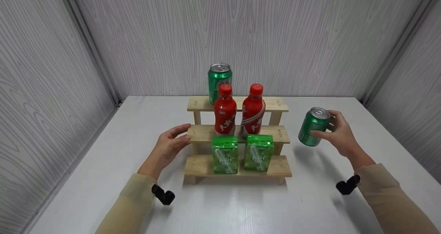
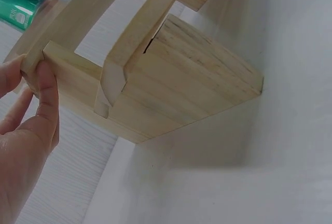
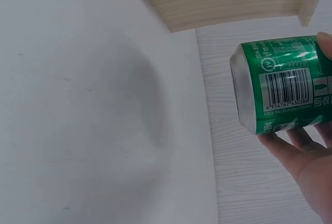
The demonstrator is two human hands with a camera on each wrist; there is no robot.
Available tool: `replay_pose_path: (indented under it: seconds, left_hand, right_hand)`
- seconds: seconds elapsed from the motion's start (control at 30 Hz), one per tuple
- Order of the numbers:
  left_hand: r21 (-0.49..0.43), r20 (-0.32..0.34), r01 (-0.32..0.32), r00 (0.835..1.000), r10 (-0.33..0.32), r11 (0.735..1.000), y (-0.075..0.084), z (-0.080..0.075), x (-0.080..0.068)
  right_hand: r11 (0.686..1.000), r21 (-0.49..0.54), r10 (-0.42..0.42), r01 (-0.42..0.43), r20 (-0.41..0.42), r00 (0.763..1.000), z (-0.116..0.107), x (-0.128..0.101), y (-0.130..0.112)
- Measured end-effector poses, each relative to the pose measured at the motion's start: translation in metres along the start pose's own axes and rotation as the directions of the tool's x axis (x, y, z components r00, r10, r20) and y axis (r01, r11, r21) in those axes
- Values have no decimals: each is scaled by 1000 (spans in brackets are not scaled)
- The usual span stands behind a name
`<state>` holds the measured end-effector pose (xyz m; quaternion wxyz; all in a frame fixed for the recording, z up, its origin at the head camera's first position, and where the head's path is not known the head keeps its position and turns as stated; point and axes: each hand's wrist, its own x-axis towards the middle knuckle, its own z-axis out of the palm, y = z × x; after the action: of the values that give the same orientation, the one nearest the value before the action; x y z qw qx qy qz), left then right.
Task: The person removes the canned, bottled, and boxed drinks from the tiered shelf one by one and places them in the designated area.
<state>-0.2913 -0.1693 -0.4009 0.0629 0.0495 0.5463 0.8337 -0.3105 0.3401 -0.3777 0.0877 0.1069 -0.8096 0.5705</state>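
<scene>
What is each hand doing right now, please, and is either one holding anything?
Left hand: fingers and thumb pinch the left end of the wooden rack's middle step.
Right hand: grips a green can, held tilted above the table.

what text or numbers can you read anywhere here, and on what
"6 954767 430386": under the barcode on the green can held by the right hand.
"回收": beside that barcode.
"THE COCA-COLA COMPANY": tiny line below the barcode, partly legible.
Red bottles: white characters, too blurred.
Green cartons: print unreadable.
</scene>
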Motion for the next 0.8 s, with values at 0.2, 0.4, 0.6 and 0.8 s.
replay_pose_path:
  seconds: [0.2,0.4,0.6,0.8]
  left_hand:
    - [3,-2,3,1000,-3,1000,-1,0,0]
    - [19,-3,-3,1000,3,1000,-1,0,1]
    - [21,-5,-4,1000,5,1000,0,0,1]
    - [4,-17,10,1000,-10,1000,0,1,0]
  right_hand:
    - [998,-45,46,-46,0,999,3,-1,13]
    - [996,-53,75,-75,4,997,4,0,23]
    - [992,-67,108,-107,6,994,4,0,30]
    - [986,-93,140,-138,6,990,5,-1,36]
